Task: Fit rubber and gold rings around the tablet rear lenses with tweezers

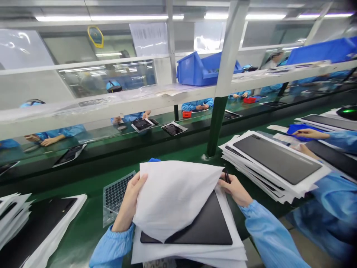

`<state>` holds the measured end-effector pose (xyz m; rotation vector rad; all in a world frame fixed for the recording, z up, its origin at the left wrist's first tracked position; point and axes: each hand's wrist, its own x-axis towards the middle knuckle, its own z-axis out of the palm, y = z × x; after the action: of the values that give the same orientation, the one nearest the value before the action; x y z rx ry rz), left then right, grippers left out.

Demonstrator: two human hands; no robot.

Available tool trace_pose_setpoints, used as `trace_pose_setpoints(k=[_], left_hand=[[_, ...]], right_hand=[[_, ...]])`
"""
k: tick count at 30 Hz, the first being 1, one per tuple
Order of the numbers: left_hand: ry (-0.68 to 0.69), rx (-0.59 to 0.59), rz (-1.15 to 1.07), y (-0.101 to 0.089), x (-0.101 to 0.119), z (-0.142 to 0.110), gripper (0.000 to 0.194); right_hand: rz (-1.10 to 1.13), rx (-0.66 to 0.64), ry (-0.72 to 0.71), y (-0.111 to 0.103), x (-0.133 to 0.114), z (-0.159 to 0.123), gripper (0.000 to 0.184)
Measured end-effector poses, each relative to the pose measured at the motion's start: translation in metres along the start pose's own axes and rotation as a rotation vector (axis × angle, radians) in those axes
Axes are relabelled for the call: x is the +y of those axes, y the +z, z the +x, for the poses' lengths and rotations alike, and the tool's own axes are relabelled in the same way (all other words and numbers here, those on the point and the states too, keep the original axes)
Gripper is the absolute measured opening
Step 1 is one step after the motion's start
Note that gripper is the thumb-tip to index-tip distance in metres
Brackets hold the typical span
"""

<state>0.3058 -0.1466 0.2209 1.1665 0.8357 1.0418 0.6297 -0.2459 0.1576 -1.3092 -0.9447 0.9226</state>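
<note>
the left hand (pixel 129 201) grasps the edge of a white sheet (pixel 175 197), and the right hand (pixel 235 190) pinches its other side, just beside a thin black pen (pixel 227 176). the sheet is held raised over a dark tablet (pixel 206 227), which lies partly covered on a stack of white paper (pixel 189 255) on the green surface (pixel 83 238). a pile of tablets (pixel 276 160) sits to the right.

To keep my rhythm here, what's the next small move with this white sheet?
Probably lay the white sheet down flat over the tablet: your left hand and right hand are holding it up by its edges, and part of the tablet's dark face still shows uncovered beneath it.
</note>
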Motion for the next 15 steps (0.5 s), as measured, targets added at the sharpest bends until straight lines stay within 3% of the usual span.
trace_pose_setpoints(k=[3, 6, 10, 15], left_hand=[[0.036, 0.001, 0.020, 0.001, 0.002, 0.014, 0.052], [0.093, -0.004, 0.030, 0.006, 0.000, 0.027, 0.050], [0.144, -0.054, 0.064, 0.015, -0.010, 0.045, 0.048], [0.261, 0.038, 0.177, 0.015, -0.013, 0.073, 0.030]], right_hand=[[0.210, 0.028, -0.071, 0.010, -0.011, 0.000, 0.033], [0.260, 0.020, -0.143, 0.021, -0.029, 0.003, 0.037], [0.246, -0.058, -0.048, 0.036, -0.030, 0.011, 0.044], [0.291, 0.078, -0.054, 0.030, -0.033, 0.003, 0.040]])
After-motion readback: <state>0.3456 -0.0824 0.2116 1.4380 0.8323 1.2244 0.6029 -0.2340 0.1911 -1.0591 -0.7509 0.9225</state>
